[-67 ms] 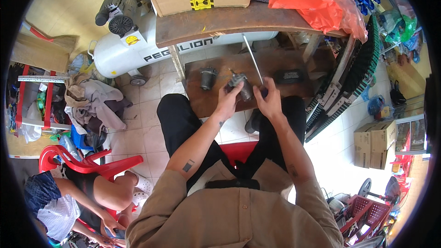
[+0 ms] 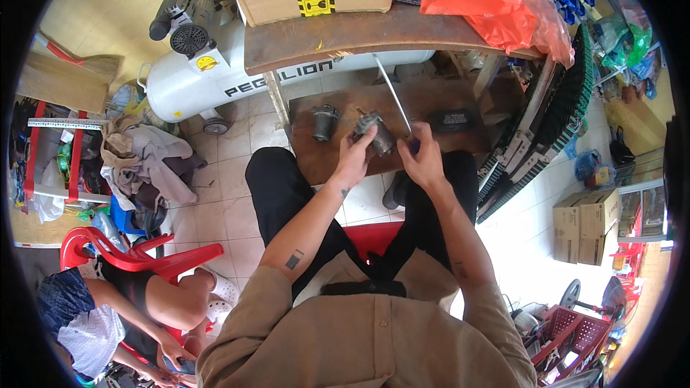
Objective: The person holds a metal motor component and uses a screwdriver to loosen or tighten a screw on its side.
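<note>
Narrow gap between loose motor (image 2: 325, 123) and held motor (image 2: 381, 136), black case (image 2: 455, 120) obstructing right.

You wear a khaki-tan button-front shirt (image 2: 309, 338), with a small round button (image 2: 382, 324) on its placket (image 2: 382, 350) and sleeves (image 2: 248, 302) ending around your elbows. Your trousers (image 2: 277, 187) are black, and a black band (image 2: 363, 288) crosses your waist. Your left forearm (image 2: 313, 228) bears a dark rectangular tattoo (image 2: 294, 259) and a smaller mark (image 2: 345, 192) near the wrist; your right forearm (image 2: 460, 226) shows a faint marking (image 2: 459, 269), too small to make out.
</note>
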`<action>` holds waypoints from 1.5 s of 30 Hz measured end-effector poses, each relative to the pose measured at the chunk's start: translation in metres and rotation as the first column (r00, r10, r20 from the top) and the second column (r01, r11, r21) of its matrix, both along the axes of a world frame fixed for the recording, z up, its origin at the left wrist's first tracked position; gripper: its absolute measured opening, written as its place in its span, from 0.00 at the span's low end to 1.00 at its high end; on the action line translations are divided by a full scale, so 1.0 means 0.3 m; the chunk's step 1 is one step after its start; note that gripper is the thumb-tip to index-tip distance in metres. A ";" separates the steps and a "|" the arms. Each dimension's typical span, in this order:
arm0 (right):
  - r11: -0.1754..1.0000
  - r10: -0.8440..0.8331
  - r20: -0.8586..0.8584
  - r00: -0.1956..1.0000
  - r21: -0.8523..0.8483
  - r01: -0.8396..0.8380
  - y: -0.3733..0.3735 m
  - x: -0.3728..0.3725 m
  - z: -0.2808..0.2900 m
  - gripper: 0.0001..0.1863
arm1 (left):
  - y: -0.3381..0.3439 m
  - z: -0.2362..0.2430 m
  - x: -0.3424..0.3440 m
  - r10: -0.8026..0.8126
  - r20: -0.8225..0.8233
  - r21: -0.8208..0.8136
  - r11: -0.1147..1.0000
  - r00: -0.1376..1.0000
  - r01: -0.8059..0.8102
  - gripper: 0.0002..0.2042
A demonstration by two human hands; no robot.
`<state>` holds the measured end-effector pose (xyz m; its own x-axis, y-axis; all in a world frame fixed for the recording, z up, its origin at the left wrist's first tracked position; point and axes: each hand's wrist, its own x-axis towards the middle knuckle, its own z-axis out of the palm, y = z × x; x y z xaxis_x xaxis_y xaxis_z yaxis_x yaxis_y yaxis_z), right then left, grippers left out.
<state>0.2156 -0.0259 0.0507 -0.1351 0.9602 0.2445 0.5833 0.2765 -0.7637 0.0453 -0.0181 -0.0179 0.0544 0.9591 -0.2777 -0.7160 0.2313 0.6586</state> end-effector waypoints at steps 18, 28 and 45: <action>0.982 0.169 0.136 0.976 -0.109 -0.155 -0.259 0.097 0.025 0.21 | 0.104 0.059 -0.150 0.137 0.488 -0.008 0.988 0.862 -0.153 0.21; 0.988 0.116 0.203 0.972 -0.124 -0.092 -0.267 0.080 0.018 0.19 | 0.094 0.078 -0.131 0.169 0.278 -0.040 0.986 0.945 -0.165 0.23; 0.991 0.116 0.245 0.962 -0.088 -0.097 -0.266 0.076 0.030 0.19 | 0.085 0.109 -0.117 0.197 0.176 -0.045 0.980 0.964 -0.192 0.18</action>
<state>0.2384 -0.1058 0.0596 -0.2850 0.9512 0.1185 0.7282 0.2952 -0.6185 0.0103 0.0074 0.0148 -0.0817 0.9483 -0.3068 -0.8545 0.0918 0.5112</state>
